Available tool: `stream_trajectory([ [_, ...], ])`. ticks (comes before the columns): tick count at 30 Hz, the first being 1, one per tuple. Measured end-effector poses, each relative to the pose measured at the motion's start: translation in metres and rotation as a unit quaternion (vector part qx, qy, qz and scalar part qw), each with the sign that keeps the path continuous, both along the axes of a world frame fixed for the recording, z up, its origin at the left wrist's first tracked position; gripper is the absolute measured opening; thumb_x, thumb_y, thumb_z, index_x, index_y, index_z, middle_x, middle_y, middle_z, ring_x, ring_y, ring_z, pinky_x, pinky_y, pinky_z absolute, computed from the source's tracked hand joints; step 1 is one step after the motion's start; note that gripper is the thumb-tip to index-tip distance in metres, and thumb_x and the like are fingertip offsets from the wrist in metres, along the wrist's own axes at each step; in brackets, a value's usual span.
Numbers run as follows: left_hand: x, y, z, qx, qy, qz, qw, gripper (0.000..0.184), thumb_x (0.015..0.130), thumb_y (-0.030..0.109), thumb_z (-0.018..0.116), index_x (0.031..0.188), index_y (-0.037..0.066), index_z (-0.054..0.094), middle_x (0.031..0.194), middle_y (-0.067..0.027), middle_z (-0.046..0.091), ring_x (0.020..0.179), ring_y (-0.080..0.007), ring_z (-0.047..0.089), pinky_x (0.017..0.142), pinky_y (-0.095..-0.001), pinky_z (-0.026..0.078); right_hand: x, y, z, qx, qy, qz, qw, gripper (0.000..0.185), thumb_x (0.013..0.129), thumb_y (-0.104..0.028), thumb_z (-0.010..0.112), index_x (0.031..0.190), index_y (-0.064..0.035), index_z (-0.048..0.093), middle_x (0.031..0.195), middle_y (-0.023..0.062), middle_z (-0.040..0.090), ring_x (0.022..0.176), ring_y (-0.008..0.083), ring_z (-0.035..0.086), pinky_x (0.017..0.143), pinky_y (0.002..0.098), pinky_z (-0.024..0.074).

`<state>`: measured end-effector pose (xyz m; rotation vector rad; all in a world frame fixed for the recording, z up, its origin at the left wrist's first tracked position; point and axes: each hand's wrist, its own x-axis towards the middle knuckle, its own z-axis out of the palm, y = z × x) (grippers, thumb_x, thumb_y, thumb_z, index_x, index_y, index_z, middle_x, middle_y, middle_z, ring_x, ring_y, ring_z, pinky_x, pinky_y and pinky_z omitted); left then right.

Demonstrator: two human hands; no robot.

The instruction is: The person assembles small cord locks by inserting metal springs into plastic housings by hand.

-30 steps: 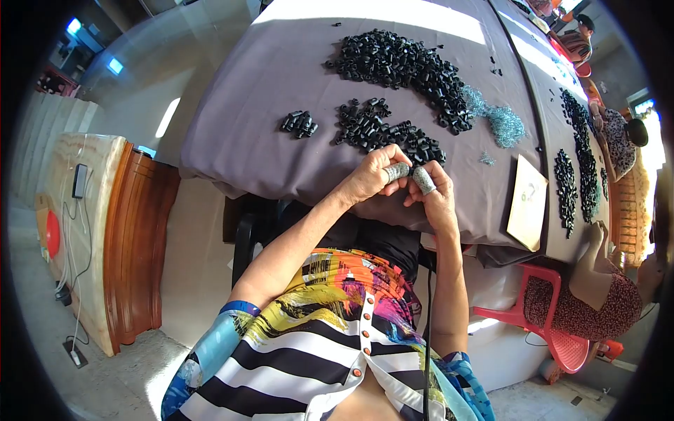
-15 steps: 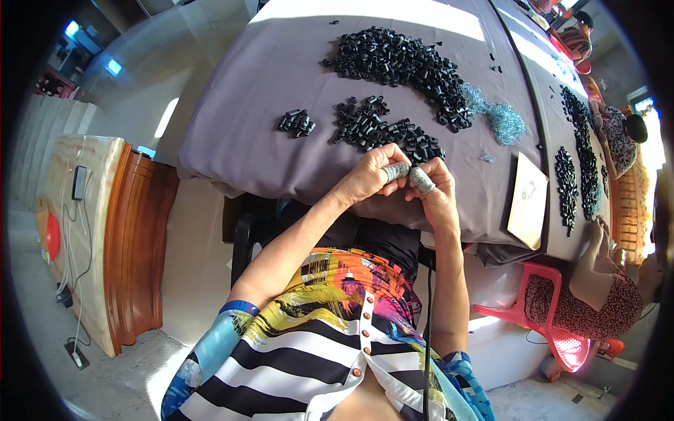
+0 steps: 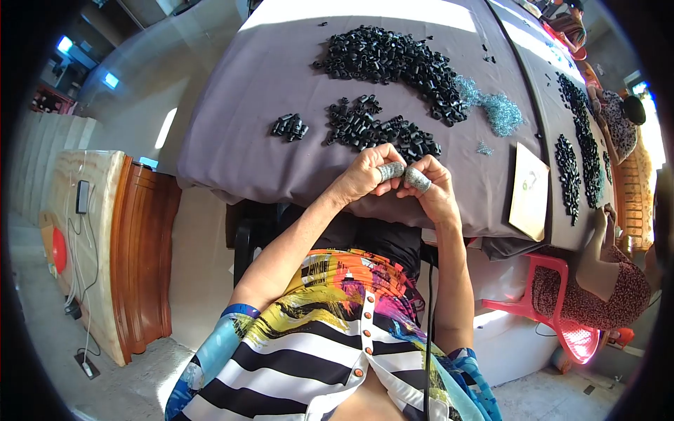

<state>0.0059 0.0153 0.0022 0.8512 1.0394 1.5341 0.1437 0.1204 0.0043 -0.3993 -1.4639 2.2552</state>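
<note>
My left hand (image 3: 370, 174) and my right hand (image 3: 432, 188) meet at the near edge of the cloth-covered table (image 3: 260, 77). Both are closed in a pinch, fingertips nearly touching. Whatever sits between them is too small or hidden to name. Grey wrapping covers a finger on each hand. Just beyond them lies a pile of short black tube-like pieces (image 3: 379, 126), with a larger black pile (image 3: 393, 59) behind it. A small black cluster (image 3: 288, 127) is off to the left. To the right rests a heap of fine bluish, springy-looking pieces (image 3: 504, 114).
A flat tan board (image 3: 529, 191) lies at the table's right edge. Beyond a dark seam are more black piles (image 3: 567, 179). A pink plastic chair (image 3: 544, 302) and a seated person (image 3: 590, 281) are at right. A wooden cabinet (image 3: 144, 252) stands at left.
My hands stay together, with the fingers slightly shifted. A dark bit visible between the fingertips earlier is now hard to see. The whole view has shifted a little.
</note>
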Motion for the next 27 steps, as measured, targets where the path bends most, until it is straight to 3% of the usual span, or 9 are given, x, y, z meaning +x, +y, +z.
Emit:
stream_trajectory([
  [12,-0.0046,-0.0023,0.0010,0.007,-0.031,-0.026,0.999,0.006,0.089,0.007,0.050,0.091,0.002,0.052,0.060,-0.0037,0.054,0.039,-0.0019,0.038,0.034,-0.0159,0.028,-0.0006,-0.0056,-0.0025,-0.095,0.066,0.029,0.993,0.009,0.084,-0.005,0.057,0.080,-0.0021,0.050,0.073,0.0068,0.057,0.062,0.0123,0.058,0.059,0.0297,0.0557],
  [27,0.0003,-0.0030,0.0012,-0.004,0.032,0.006,0.999,0.004,0.086,0.001,0.050,0.088,0.002,0.053,0.061,-0.0045,0.055,0.040,-0.0027,0.041,0.034,-0.0161,0.030,0.0004,-0.0072,0.0039,0.106,-0.028,-0.044,0.993,0.009,0.082,0.001,0.056,0.077,-0.0008,0.049,0.074,0.0099,0.061,0.064,0.0145,0.061,0.058,0.0254,0.0547],
])
